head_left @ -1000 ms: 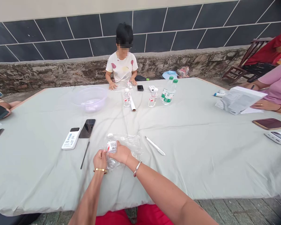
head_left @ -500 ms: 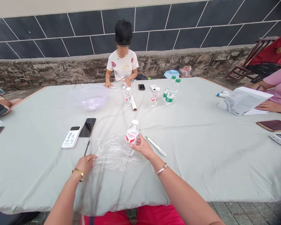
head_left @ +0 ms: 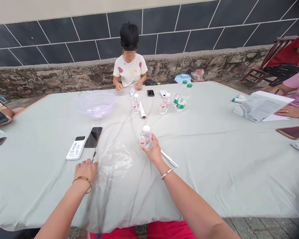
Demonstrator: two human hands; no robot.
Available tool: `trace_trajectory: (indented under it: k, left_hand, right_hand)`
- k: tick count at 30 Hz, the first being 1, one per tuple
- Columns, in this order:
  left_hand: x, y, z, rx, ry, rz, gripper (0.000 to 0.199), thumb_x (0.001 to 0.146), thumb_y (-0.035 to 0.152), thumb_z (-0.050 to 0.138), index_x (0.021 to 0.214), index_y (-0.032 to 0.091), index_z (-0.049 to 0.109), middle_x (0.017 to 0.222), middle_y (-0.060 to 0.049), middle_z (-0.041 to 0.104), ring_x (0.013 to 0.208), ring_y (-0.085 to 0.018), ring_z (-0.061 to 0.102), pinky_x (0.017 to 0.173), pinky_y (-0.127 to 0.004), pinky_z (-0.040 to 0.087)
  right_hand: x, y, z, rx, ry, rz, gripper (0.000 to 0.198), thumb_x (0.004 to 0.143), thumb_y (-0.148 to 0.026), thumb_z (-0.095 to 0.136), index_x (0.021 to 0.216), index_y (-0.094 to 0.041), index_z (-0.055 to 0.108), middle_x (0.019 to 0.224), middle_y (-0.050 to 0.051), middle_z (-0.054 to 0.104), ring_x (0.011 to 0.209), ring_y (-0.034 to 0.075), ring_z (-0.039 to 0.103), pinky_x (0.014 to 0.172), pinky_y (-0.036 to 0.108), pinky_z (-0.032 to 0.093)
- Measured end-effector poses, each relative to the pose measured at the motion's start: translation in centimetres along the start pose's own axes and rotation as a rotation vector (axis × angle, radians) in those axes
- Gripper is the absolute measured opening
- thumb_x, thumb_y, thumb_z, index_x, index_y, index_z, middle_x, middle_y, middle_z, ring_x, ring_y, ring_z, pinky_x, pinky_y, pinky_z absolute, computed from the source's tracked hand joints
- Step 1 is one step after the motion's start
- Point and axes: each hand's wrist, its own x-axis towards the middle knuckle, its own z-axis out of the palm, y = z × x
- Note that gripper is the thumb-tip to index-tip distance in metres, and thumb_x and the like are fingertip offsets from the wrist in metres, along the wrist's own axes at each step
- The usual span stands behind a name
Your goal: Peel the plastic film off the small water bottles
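A small clear water bottle [head_left: 145, 137] with a white cap and a red-and-white label stands upright near the middle of the table. My right hand [head_left: 153, 150] is wrapped round its right side. To its left, a crumpled sheet of clear plastic film [head_left: 117, 161] lies on the cloth. My left hand [head_left: 86, 171] rests at the film's left edge with fingers closed on it; the fingertips are partly hidden. A white pen [head_left: 169, 158] lies just beyond my right wrist.
A black phone [head_left: 93, 137] and white power bank [head_left: 76, 148] lie left. Farther back are a translucent basin [head_left: 96, 103], a cardboard-cored roll [head_left: 142, 110], small bottles [head_left: 164, 104] and green-capped bottles [head_left: 183, 98]. A person [head_left: 130, 68] sits opposite; another holds papers [head_left: 262, 106] at right.
My right hand has moved the bottle away from me and slightly right, off the film. My left hand has shifted left, and the film has slid left and bunched up.
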Motion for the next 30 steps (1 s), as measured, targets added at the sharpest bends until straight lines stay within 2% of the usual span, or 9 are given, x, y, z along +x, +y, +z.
trace_trajectory:
  k: [3, 8, 11, 13, 16, 20, 24, 27, 30]
  left_hand:
    - [-0.6, 1.7, -1.7, -0.283, -0.154, 0.136, 0.012, 0.08, 0.018, 0.044, 0.077, 0.021, 0.055, 0.072, -0.006, 0.063, 0.069, -0.021, 0.06, 0.063, -0.032, 0.041]
    - [-1.2, 4.3, -4.3, -1.193, -0.211, 0.464, 0.017, 0.069, 0.032, 0.063, 0.073, 0.021, 0.05, 0.067, 0.001, 0.06, 0.065, -0.015, 0.058, 0.062, -0.028, 0.045]
    - [-0.1, 4.6, -5.0, -1.697, 0.065, 0.252, 0.035, 0.058, 0.041, 0.073, 0.072, 0.021, 0.047, 0.061, 0.003, 0.056, 0.064, -0.015, 0.059, 0.065, -0.031, 0.048]
    - [1.2, 4.7, -4.6, -1.825, 0.367, 0.041, 0.038, 0.058, 0.043, 0.072, 0.075, 0.022, 0.045, 0.064, 0.003, 0.057, 0.07, -0.017, 0.062, 0.07, -0.033, 0.05]
    - [2.8, 5.2, -2.9, -1.59, 0.621, -0.138, 0.03, 0.065, 0.043, 0.065, 0.08, 0.022, 0.05, 0.077, -0.001, 0.063, 0.081, -0.019, 0.062, 0.078, -0.035, 0.048]
    - [2.3, 6.7, -0.8, -1.277, 0.338, 0.124, 0.028, 0.069, 0.049, 0.06, 0.064, 0.021, 0.057, 0.065, -0.001, 0.06, 0.067, -0.017, 0.055, 0.069, -0.031, 0.045]
    - [1.0, 8.4, -0.5, -1.652, 0.046, 0.27, 0.045, 0.071, 0.063, 0.053, 0.062, 0.019, 0.051, 0.054, 0.002, 0.047, 0.051, -0.011, 0.043, 0.051, -0.026, 0.038]
    - [1.0, 9.6, -0.8, -1.925, 0.138, 0.154, 0.042, 0.062, 0.057, 0.067, 0.067, 0.019, 0.05, 0.063, 0.001, 0.052, 0.057, -0.012, 0.049, 0.055, -0.026, 0.042]
    - [1.4, 10.6, -0.7, -1.813, 0.352, 0.111, 0.039, 0.06, 0.054, 0.069, 0.07, 0.02, 0.053, 0.089, -0.006, 0.061, 0.079, -0.018, 0.059, 0.068, -0.03, 0.048]
  right_hand:
    - [-2.3, -2.6, -1.4, 0.043, -0.002, -0.142, 0.052, 0.077, -0.04, 0.061, 0.122, -0.019, 0.048, 0.121, 0.015, 0.055, 0.116, 0.029, 0.049, 0.098, 0.047, 0.04]
    - [-4.7, -7.2, -1.3, 0.322, -0.909, -0.363, 0.096, 0.051, -0.046, 0.082, 0.135, -0.025, 0.039, 0.127, 0.007, 0.054, 0.12, 0.026, 0.048, 0.1, 0.038, 0.039]
    - [-5.4, -7.5, 0.0, 0.373, -1.109, -0.13, 0.061, 0.061, -0.036, 0.078, 0.116, -0.023, 0.056, 0.099, 0.0, 0.065, 0.088, 0.017, 0.06, 0.077, 0.027, 0.048]
    - [-6.0, -7.0, 0.5, 0.321, -1.121, 0.023, 0.029, 0.07, -0.027, 0.069, 0.098, -0.02, 0.063, 0.078, -0.003, 0.063, 0.067, 0.012, 0.058, 0.061, 0.022, 0.045]
    - [-6.4, -6.7, 0.1, 0.18, -0.997, 0.018, 0.007, 0.076, -0.02, 0.057, 0.078, -0.019, 0.063, 0.063, -0.003, 0.057, 0.055, 0.01, 0.051, 0.053, 0.021, 0.038]
    - [-4.7, -7.4, -1.7, 0.097, -0.698, -0.068, 0.012, 0.075, -0.02, 0.055, 0.085, -0.022, 0.062, 0.064, -0.004, 0.056, 0.055, 0.011, 0.047, 0.055, 0.023, 0.036]
    - [-3.5, -7.3, -1.8, 0.191, -0.486, 0.084, 0.011, 0.08, -0.03, 0.053, 0.084, -0.021, 0.058, 0.068, -0.003, 0.056, 0.061, 0.012, 0.048, 0.058, 0.023, 0.038]
    - [-4.6, -7.4, -1.1, 0.172, -0.549, 0.0, 0.011, 0.082, -0.028, 0.05, 0.077, -0.02, 0.055, 0.071, -0.001, 0.056, 0.064, 0.012, 0.048, 0.06, 0.024, 0.038]
    - [-5.6, -8.2, -1.0, 0.217, -0.677, -0.033, 0.008, 0.081, -0.024, 0.048, 0.077, -0.02, 0.053, 0.073, -0.001, 0.056, 0.064, 0.012, 0.048, 0.059, 0.024, 0.038]
